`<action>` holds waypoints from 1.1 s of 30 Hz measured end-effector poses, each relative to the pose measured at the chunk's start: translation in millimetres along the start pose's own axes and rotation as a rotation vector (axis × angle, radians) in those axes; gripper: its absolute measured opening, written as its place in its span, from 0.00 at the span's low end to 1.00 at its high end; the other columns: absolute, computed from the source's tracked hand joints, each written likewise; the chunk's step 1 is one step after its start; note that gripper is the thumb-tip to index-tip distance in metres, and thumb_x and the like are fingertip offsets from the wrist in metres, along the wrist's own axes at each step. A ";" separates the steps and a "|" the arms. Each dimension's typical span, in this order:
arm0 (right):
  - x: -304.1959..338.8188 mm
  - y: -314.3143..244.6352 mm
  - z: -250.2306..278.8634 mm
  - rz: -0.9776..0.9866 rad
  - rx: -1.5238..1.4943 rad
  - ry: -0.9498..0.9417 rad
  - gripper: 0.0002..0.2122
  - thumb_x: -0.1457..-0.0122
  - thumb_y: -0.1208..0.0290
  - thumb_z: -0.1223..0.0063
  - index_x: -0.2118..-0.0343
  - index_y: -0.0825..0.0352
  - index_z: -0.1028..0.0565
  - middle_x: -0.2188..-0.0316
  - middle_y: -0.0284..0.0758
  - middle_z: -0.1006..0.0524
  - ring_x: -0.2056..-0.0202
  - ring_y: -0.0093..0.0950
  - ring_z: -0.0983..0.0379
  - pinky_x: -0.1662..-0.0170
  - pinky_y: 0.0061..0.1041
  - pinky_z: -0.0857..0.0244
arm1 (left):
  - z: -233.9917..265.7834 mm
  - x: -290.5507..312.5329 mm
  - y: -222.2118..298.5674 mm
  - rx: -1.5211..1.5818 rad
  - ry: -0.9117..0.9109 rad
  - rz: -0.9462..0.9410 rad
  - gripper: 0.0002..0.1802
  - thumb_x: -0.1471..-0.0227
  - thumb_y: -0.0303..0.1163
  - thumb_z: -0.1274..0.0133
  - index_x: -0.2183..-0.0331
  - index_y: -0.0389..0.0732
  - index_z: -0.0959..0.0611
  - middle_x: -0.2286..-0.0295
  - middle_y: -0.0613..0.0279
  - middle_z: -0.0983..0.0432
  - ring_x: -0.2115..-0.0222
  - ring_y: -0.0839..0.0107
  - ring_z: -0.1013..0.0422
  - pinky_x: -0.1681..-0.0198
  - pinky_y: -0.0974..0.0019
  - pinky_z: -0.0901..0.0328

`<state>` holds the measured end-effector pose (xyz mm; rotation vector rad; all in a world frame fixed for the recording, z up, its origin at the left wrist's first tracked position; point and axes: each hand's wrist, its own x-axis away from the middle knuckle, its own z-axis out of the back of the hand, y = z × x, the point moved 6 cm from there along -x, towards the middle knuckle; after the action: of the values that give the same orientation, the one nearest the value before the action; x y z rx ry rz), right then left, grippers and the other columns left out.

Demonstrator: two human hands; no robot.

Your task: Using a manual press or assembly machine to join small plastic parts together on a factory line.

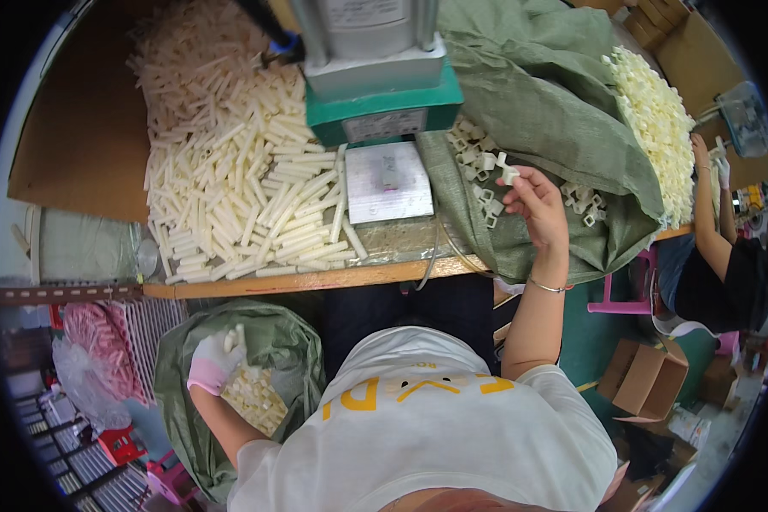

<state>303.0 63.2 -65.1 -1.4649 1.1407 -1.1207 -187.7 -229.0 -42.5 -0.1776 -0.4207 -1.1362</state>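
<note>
My right hand, bare, pinches a small white square plastic fitting between thumb and fingers, above the green woven sack on the bench. More of these fittings lie on the sack around that hand. At the lower left my left hand, in a white glove with a pink cuff, reaches over an open green sack. Its fingers are closed around a small cream plastic piece, mostly hidden by the glove. Cream plastic pieces fill the sack below it.
A press with a green head stands over a metal plate at the bench's middle. Cream plastic tubes are heaped left of it. The wooden bench edge runs before me. Another person's arm is at far right.
</note>
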 end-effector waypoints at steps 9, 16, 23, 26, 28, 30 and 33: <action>0.5 -9.1 -51.4 -0.004 -0.231 -0.180 0.14 0.39 0.74 0.55 0.51 0.70 0.33 0.66 0.34 0.26 0.71 0.17 0.30 0.69 0.17 0.31 | -0.8 2.0 -46.6 -0.105 -0.005 0.286 0.17 0.57 0.47 0.45 0.71 0.45 0.18 0.73 0.54 0.22 0.70 0.54 0.26 0.66 0.55 0.34; 7.4 -33.4 -88.6 0.169 0.086 0.009 0.13 0.40 0.77 0.55 0.52 0.72 0.33 0.64 0.36 0.25 0.64 0.25 0.25 0.66 0.19 0.30 | 117.8 -128.5 87.9 0.252 0.837 -0.407 0.09 0.53 0.27 0.48 0.66 0.43 0.20 0.69 0.56 0.26 0.68 0.55 0.29 0.65 0.60 0.35; -11.7 -20.2 -113.9 0.265 0.046 -0.012 0.10 0.40 0.75 0.52 0.57 0.70 0.27 0.63 0.34 0.25 0.64 0.21 0.28 0.65 0.18 0.31 | 147.6 -212.7 169.5 -0.025 0.795 -0.612 0.11 0.56 0.26 0.50 0.67 0.49 0.19 0.69 0.61 0.27 0.66 0.60 0.30 0.63 0.59 0.37; -14.7 -9.8 -123.8 0.196 -0.045 -0.030 0.10 0.42 0.76 0.51 0.57 0.71 0.27 0.62 0.34 0.25 0.65 0.20 0.28 0.66 0.17 0.32 | 133.9 -250.6 192.0 -0.173 0.781 -0.683 0.11 0.55 0.27 0.52 0.68 0.50 0.18 0.69 0.63 0.27 0.64 0.63 0.30 0.61 0.60 0.38; -14.7 -9.0 -127.7 0.193 -0.073 -0.018 0.11 0.43 0.78 0.49 0.57 0.72 0.27 0.63 0.34 0.25 0.65 0.20 0.27 0.65 0.17 0.32 | 116.5 -263.2 210.6 -0.472 0.722 -0.757 0.12 0.55 0.28 0.53 0.67 0.50 0.19 0.69 0.63 0.26 0.62 0.65 0.30 0.60 0.62 0.39; -15.7 -10.9 -130.2 0.246 0.002 -0.032 0.10 0.44 0.80 0.48 0.58 0.72 0.26 0.65 0.33 0.23 0.66 0.19 0.27 0.65 0.16 0.33 | 117.4 -268.9 205.1 -0.520 0.670 -0.734 0.11 0.55 0.28 0.52 0.67 0.48 0.19 0.69 0.63 0.25 0.63 0.64 0.29 0.60 0.61 0.38; -20.5 -4.3 -131.9 0.341 0.146 -0.023 0.10 0.46 0.81 0.46 0.60 0.72 0.26 0.67 0.33 0.22 0.66 0.19 0.27 0.62 0.17 0.33 | 136.0 -252.7 199.1 -0.318 0.642 -0.669 0.09 0.54 0.30 0.49 0.67 0.45 0.19 0.70 0.63 0.23 0.65 0.64 0.28 0.62 0.61 0.36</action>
<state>171.2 66.3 -44.0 -1.1181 1.2116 -0.9248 -128.4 113.5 -8.4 0.0681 0.3079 -1.8305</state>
